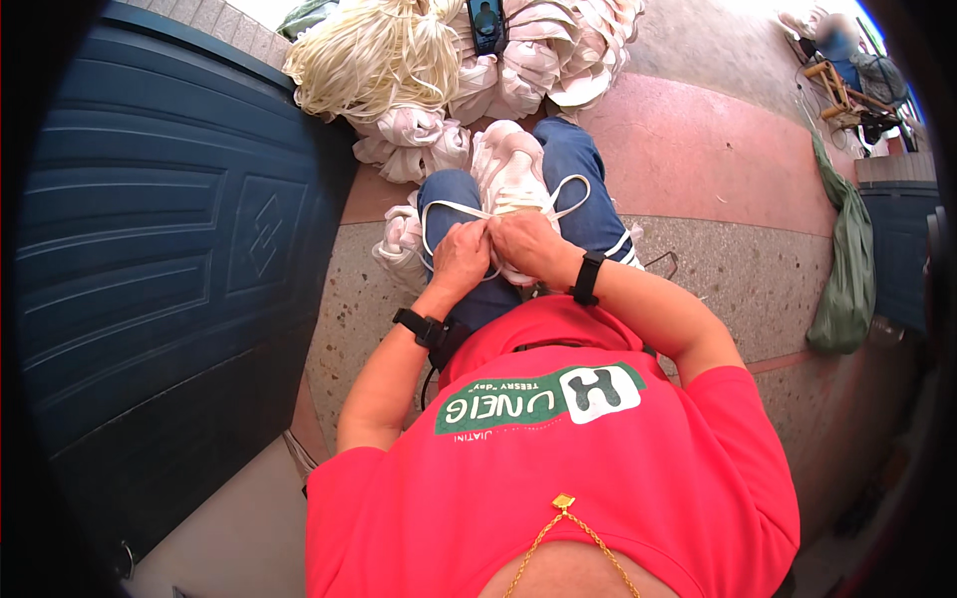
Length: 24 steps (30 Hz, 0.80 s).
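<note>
A pale pink-white sneaker (510, 159) rests between my jeans-clad knees, toe pointing away from me. White shoelace (586, 189) runs through its eyelets and loops out to both sides over my legs. My left hand (462, 259) and my right hand (528, 244) meet over the shoe's upper near the tongue. Both are closed, fingertips pinched together on the lace. The exact grip is partly hidden by the backs of my hands. The heel end of the shoe lies mostly beneath them.
Beyond my knees lie a heap of cream laces (384, 60) and bundled pale shoes (538, 60), with a phone (486, 27) among them. A dark blue panelled door (130, 209) stands at left. A green cloth (845, 269) hangs at right, near a wooden frame (832, 90).
</note>
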Motion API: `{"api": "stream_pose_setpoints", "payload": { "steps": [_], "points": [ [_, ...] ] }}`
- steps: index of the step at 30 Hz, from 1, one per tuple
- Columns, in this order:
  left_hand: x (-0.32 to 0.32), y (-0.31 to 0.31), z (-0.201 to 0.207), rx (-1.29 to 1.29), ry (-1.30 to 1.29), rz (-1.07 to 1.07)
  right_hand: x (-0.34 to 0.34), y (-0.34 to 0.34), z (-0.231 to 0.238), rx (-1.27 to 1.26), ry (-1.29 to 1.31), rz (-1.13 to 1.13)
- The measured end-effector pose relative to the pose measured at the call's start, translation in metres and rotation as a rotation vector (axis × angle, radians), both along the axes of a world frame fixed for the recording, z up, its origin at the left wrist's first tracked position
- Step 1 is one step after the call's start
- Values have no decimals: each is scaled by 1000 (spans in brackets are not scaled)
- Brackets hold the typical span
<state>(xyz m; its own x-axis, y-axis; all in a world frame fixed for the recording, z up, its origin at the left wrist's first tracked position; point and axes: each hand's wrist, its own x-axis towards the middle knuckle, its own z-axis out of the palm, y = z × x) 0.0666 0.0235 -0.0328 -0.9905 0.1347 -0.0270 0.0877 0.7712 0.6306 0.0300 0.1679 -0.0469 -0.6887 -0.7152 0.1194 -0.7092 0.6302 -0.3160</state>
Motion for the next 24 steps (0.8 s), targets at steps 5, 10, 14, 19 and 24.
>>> {"api": "stream_pose_setpoints", "payload": {
  "steps": [5,10,14,19,24],
  "points": [
    [2,-7,0,144,62,72,6,16,23,-5,-203,6],
    [-18,-22,5,93,251,70,27,38,41,87,-556,-91],
    [-31,-21,14,-91,-44,-204,25,46,40,-64,-572,-98],
    [-37,-30,16,-191,-11,-278,24,51,32,-188,-698,-171],
    [-38,-36,44,641,-787,30,19,63,57,-795,-886,-286]
  ]
}}
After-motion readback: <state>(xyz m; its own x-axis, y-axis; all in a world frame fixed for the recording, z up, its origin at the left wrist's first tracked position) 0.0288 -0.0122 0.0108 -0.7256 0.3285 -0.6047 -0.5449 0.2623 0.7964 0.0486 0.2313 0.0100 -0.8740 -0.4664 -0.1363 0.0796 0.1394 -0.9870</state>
